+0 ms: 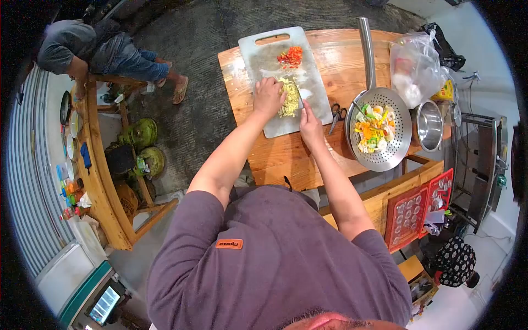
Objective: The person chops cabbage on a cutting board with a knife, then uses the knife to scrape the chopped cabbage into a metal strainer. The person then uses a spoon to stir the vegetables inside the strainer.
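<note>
From my remote station I read the right fingers (pixel 307 111) as clenched around the grip of a narrow metal-bladed knife (pixel 300 99). The left fingers (pixel 274 88) lie bent at the near-left margin of a heap of finely cut, pale yellow-green pieces (pixel 289 99); I cannot tell whether they pinch any. The heap sits between both sets of fingers, on a rectangular, stained whitish cutting board (pixel 256 63).

For an even cut, I advise: tuck the left fingertips back, present knuckles to the blade, use short rocking strokes, regather strays.

Ahead of the fingers: a small pile of chopped red pieces (pixel 290 58). Right of the right fingers: dark-handled metal scissors (pixel 336 114) on the brown wooden bench (pixel 269 165).

Labels: lettering on the orange rectangular shirt patch (pixel 229 243), behind the left fingers, appears inverted; I cannot read it reliably.
</note>
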Motion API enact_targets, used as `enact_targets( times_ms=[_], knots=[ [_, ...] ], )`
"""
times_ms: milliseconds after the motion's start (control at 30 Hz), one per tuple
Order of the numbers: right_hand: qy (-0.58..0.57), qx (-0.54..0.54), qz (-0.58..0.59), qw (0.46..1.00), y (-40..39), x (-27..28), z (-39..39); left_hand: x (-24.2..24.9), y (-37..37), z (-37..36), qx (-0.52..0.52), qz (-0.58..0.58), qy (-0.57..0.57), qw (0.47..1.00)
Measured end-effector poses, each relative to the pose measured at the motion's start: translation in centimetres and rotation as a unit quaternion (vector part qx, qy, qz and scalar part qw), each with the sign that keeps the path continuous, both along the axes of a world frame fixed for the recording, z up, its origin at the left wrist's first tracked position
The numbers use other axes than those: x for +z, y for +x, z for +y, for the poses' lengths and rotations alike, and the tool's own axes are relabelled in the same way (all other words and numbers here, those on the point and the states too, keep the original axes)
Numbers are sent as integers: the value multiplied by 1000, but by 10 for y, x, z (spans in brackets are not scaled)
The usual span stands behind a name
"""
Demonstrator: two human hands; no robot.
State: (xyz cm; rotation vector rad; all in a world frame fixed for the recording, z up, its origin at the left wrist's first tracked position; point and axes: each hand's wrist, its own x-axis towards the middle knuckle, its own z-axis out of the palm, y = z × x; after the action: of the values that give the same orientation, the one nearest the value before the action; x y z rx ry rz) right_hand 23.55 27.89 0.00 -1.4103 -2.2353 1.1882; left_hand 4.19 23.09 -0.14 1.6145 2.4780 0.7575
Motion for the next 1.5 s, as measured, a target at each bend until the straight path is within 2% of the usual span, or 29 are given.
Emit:
enact_targets(
  times_ms=[200, 367, 500, 600, 667, 700, 767, 867, 1000, 1067, 1200, 1300, 1367, 1500],
  knots=[
    [-21, 6, 43, 999, 4, 7, -1, -9, -7, 13, 27, 21, -21, 999],
    [-87, -20, 2, 996, 9, 18, 0, -8, -10, 18, -13, 22, -76, 997],
    [-93, -14, 9, 996, 12, 24, -4, -5, -3, 12, -59, 25, -75, 995],
    [-69, -12, 43, 997, 5, 16, -2, -10, -3, 8, -52, 3, -15, 999],
    [8, 28, 82, 996, 0, 5, 1, -10, -3, 4, -41, 4, 47, 998],
    [7, 28, 82, 996, -3, 8, 0, -10, -3, 3, -41, 4, 47, 998],
    [-49, 25, 29, 998, -6, 15, 0, -9, -2, -1, -38, 13, 19, 999],
    [-17, 33, -4, 999, -4, 8, -7, -18, 1, -1, -36, 32, 44, 998],
    [-55, 28, -73, 995, -8, 16, -7, -16, 5, 0, -31, 43, 8, 999],
    [-78, 6, 17, 997, -5, 16, -4, -16, 4, -1, -26, 39, -8, 999],
    [-99, -3, 13, 995, -3, 19, -2, -16, 2, -2, -19, 34, 20, 999],
    [-69, 12, 56, 996, -4, 14, -8, -10, 3, -1, -9, 17, 41, 999],
    [-70, 6, -13, 997, -6, 24, -16, -9, 2, -1, -24, 38, 2, 999],
    [-60, 19, -71, 996, -14, 21, -17, -6, 2, 2, -23, 44, -29, 998]
  ],
)
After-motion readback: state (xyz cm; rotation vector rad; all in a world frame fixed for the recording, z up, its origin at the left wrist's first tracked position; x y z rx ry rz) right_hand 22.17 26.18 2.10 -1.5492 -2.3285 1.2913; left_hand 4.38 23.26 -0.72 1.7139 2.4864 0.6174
